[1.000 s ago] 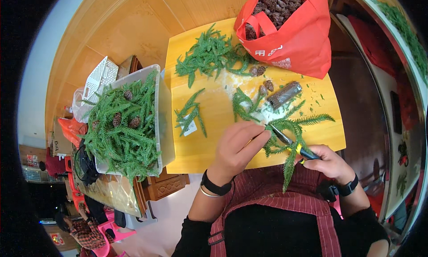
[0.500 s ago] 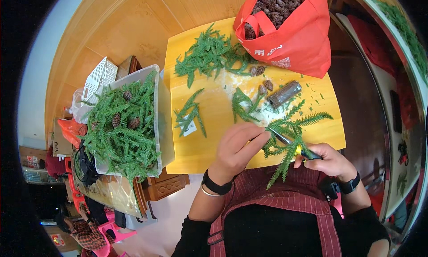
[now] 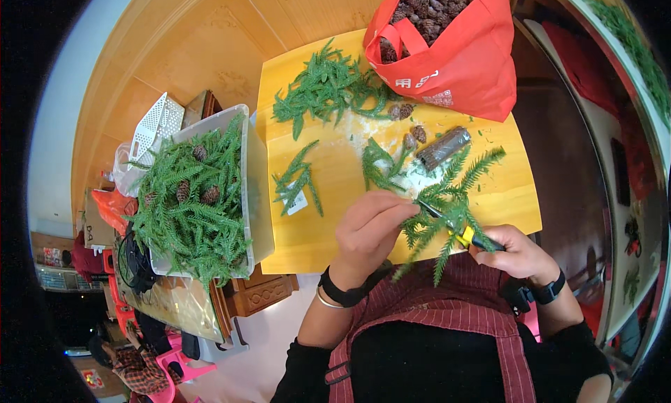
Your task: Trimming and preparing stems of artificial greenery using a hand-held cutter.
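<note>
My left hand (image 3: 372, 225) is closed in a pinch on the stem end of a green artificial pine sprig (image 3: 447, 200). My right hand (image 3: 517, 251) is closed round the black-and-yellow handle of a hand tool (image 3: 470, 237); a slim metal part of it reaches through the sprig toward my left fingertips. Needles partly cover the tool, so its exact kind cannot be made out. Just beyond my hands, another sprig (image 3: 377, 162), several pine cones (image 3: 418, 133) and a dark brown roll (image 3: 444, 147) lie by white powder on the yellow table (image 3: 335, 242).
A clear plastic bin (image 3: 260, 193) heaped with green sprigs and a few cones stands on the left. At the back are a sprig pile (image 3: 325, 85) and a red bag (image 3: 468, 75) full of pine cones. One sprig (image 3: 299, 179) rests on a white label. Another person (image 3: 136, 368) sits far left.
The sprig has turned and shifted between my hands, its branches now pointing differently round the tool. Both hands stay nearly in place.
</note>
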The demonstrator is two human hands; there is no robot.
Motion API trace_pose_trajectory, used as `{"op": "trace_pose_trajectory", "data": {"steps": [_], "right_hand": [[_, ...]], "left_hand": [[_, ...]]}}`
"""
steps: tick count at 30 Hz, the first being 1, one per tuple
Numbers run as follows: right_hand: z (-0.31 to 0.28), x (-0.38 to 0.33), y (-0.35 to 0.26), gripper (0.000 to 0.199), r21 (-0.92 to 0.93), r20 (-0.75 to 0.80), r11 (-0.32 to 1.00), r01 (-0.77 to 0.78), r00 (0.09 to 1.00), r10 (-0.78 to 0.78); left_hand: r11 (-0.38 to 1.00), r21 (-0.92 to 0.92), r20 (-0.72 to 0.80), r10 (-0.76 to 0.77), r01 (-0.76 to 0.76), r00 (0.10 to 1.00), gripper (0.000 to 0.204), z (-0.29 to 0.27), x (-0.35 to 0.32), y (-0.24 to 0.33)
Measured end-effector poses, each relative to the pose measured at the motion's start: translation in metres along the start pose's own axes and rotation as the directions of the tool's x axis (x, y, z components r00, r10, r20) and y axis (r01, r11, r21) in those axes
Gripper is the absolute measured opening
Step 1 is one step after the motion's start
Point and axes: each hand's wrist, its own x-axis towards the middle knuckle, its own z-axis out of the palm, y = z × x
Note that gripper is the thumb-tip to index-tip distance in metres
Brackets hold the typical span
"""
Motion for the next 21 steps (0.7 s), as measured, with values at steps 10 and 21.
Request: {"op": "trace_pose_trajectory", "data": {"steps": [10, 21], "right_hand": [[0.01, 0.001, -0.014, 0.013, -0.115, -0.087, 0.993, -0.007, 0.996, -0.003], [0.009, 0.005, -0.011, 0.021, 0.177, 0.051, 0.983, 0.041, 0.997, -0.051]], "left_hand": [[0.969, -0.118, -0.071, -0.227, 0.218, 0.971, 0.025, 0.009, -0.016, -0.01], [0.805, -0.389, -0.013, -0.491, 0.449, 0.871, 0.014, 0.011, -0.003, 0.0]]}}
